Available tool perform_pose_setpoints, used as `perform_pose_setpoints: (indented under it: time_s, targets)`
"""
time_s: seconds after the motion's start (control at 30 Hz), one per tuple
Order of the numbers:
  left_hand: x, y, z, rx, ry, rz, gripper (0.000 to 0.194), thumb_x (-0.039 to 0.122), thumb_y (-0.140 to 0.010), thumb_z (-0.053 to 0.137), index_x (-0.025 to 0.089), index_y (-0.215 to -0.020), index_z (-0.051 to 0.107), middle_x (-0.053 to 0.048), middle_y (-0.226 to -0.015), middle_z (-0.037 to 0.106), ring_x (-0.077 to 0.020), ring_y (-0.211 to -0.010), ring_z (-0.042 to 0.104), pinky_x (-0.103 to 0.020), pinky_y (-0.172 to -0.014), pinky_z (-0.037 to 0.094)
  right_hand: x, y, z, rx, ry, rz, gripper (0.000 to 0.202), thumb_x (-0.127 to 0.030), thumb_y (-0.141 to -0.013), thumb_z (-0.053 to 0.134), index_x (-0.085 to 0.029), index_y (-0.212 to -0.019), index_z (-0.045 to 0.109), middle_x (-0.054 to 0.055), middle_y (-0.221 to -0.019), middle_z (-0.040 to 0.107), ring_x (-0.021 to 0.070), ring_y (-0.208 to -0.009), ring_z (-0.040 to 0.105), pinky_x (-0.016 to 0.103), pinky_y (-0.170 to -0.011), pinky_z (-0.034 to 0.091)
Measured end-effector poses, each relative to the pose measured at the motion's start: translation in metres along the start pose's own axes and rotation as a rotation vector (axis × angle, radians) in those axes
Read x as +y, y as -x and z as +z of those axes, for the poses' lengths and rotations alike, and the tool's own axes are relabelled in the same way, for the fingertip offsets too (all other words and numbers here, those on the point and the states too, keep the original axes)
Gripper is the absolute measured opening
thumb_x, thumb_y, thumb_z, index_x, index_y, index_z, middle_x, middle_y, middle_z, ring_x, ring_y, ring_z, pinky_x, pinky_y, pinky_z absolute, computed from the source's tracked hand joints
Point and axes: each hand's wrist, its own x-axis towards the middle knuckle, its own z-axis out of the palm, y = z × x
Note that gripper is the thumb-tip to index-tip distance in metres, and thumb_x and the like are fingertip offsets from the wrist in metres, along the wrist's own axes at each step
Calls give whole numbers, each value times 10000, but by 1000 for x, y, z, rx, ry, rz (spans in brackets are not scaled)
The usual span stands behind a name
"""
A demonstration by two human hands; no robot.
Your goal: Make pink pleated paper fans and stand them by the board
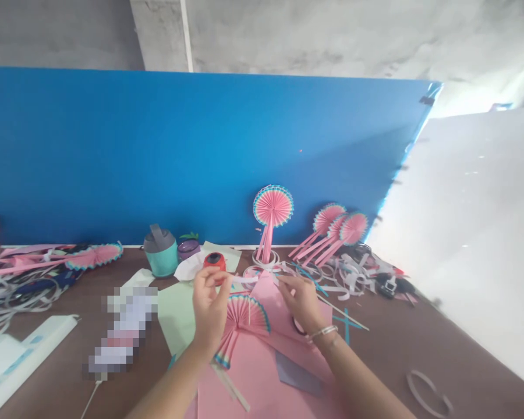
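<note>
Pleated pink paper fan with blue, white and yellow edging: partly opened, lying on the pink paper sheets, below and between the two hands
Left hand: thumb and fingers narrow, pinching one end of a thin white strip, which points towards the right hand above the fan
Right hand: thumb and fingertips drawn close together near the strip's free end; cannot tell whether anything is held between them
Wrist: silver-coloured bracelet on the right
Under the right hand: dark loop, partly hidden
Paper on the table: pale green sheet to the left of the fan; grey-violet piece on the pink sheets; crossed blue strips to the right
Behind the hands: red rounded object with black centre; teal cup with grey lid; purple container
Round pink fan with long paper tails: upright before the blue panel
Group of round pink fans: leaning at the right, tails down, near the tangled white strips
Left side: white power strip on the brown table
</note>
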Motion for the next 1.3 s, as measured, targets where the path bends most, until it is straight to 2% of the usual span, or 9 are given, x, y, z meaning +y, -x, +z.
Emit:
perform_pose_setpoints:
  time_s: [0.1, 0.3, 0.47, 0.7, 0.77, 0.9, 1.07, 1.17, 1.3]
  targets:
    - [-14, 3, 2, -109, -42, -148, 292, 320, -765, 651, 201, -975, 486, -13, -777, 650, -166, -781, 626, -275, -723, 460, 3, 7, 7, 83, 194, -132, 283, -125, -721, 496, -206, -920, 680, 92, -981, 679, 259, -964, 577, 438, -905, 382]
    - [-19, 10, 5, -298, -182, -80, 244, 306, -788, 602, 196, -988, 517, -15, -770, 654, -183, -791, 634, -308, -766, 462, -22, 18, 8, -51, -48, -306, 166, -261, -857, 531, -240, -984, 634, 85, -1075, 610, 232, -1052, 545, 398, -917, 422]
    - [-18, 16, 6, -388, -256, -57, 221, 299, -810, 586, 212, -1009, 546, -36, -831, 685, -199, -827, 654, -336, -809, 465, -31, 23, 13, -115, -29, -334, 102, -241, -866, 528, -219, -788, 591, 78, -1062, 595, 221, -1014, 547, 384, -879, 425]
    - [-20, -4, -6, -291, -576, 173, 255, 215, -769, 583, 230, -1023, 580, -70, -940, 674, -245, -901, 625, -384, -825, 459, -13, 10, 9, 67, 26, -241, 156, -258, -879, 461, -208, -762, 552, 70, -849, 602, 217, -841, 563, 363, -774, 432]
    - [-11, -10, -10, -369, -745, 234, 151, 218, -759, 579, 231, -908, 599, -66, -898, 653, -261, -906, 595, -387, -821, 441, -9, 9, 7, 76, 8, -184, 144, -288, -889, 455, -211, -800, 538, 65, -845, 607, 219, -845, 567, 362, -782, 434]
    - [9, -4, -15, -683, -983, 111, 134, 264, -657, 678, 233, -738, 576, -55, -839, 615, -283, -864, 570, -357, -742, 430, -15, 17, 7, -136, 41, -200, 275, -350, -855, 536, -210, -1089, 506, 92, -1066, 612, 244, -1005, 559, 395, -879, 422]
    - [3, 16, -17, -802, -1154, 14, 231, 168, -541, 685, 218, -709, 535, -78, -841, 594, -317, -891, 562, -341, -709, 416, -30, 32, 13, -449, 209, -310, 619, -370, -731, 683, -203, -1275, 440, 139, -1227, 555, 308, -1128, 510, 484, -968, 375]
    - [-6, 18, -21, -797, -1161, 13, 221, 36, -573, 555, 214, -698, 515, -77, -824, 587, -286, -861, 572, -322, -701, 400, -29, 34, 17, -427, 265, -337, 543, -248, -751, 623, -208, -1268, 461, 135, -1217, 563, 301, -1126, 519, 486, -960, 392]
    - [-9, 16, -25, -807, -1068, -1, 294, -55, -579, 434, 221, -666, 483, -32, -754, 577, -221, -749, 574, -279, -647, 364, -25, 30, 23, -267, 179, -268, 431, -207, -810, 543, -218, -1234, 473, 131, -1190, 583, 274, -1070, 561, 455, -914, 450]
